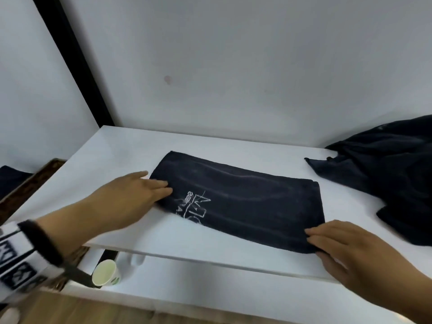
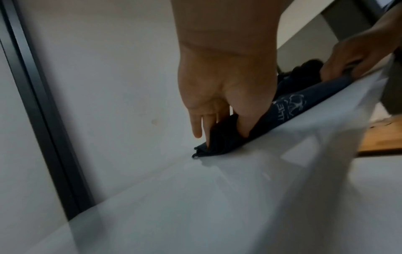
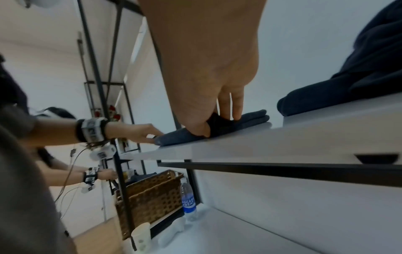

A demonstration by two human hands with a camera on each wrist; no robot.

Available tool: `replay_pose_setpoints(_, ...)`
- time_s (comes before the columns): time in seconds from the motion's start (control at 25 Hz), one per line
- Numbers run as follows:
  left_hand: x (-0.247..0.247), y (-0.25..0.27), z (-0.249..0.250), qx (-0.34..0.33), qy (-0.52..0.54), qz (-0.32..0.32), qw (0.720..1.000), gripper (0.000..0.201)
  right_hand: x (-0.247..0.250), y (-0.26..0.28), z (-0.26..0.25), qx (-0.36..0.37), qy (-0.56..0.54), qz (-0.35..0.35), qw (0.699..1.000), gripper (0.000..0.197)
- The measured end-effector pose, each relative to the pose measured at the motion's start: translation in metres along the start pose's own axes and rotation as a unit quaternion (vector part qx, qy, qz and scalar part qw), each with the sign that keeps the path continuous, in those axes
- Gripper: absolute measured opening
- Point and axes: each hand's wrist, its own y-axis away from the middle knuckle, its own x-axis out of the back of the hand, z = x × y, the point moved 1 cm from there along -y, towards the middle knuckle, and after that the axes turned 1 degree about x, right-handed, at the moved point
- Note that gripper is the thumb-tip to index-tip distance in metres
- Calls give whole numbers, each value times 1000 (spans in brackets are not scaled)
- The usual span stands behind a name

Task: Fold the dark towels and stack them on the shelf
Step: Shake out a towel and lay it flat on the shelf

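- Altogether two dark lots of cloth show on the white shelf: one folded dark towel in the middle, lying flat with white lettering near its left end, and one loose heap of dark cloth to the right, apart from it; how many towels the heap holds cannot be told.
- Two hands work the folded towel, one at each short end.
- The left hand pinches the left end, thumb dug into the folds.
- The right hand pinches the near right corner between thumb and fingers.
- Below, one paper cup stands on the lower shelf; beside it are one wicker basket and one blue-labelled bottle.
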Motion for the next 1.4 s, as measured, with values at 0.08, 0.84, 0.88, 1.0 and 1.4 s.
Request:
replay_pose_setpoints(0.08,2,-21,-13,28,-84,-79,993,65,-2,-8,-31,37,42,3,998,24)
replay_pose_setpoints(0.84,41,-151,71,-25,200,-179,963,67,-38,-26,-89,95,-3,-122,988,85)
replay_pose_setpoints(0.88,48,-144,66,-25,205,-158,966,67,-29,-25,-86,84,-17,-103,991,83)
replay_pose_setpoints(1.0,62,-88,52,-11,194,-51,980,66,-18,-24,-66,68,-2,-73,995,76)
replay_pose_setpoints(1.4,-20,46,80,-55,207,36,976,61,-36,-30,-55,105,-120,24,987,29)
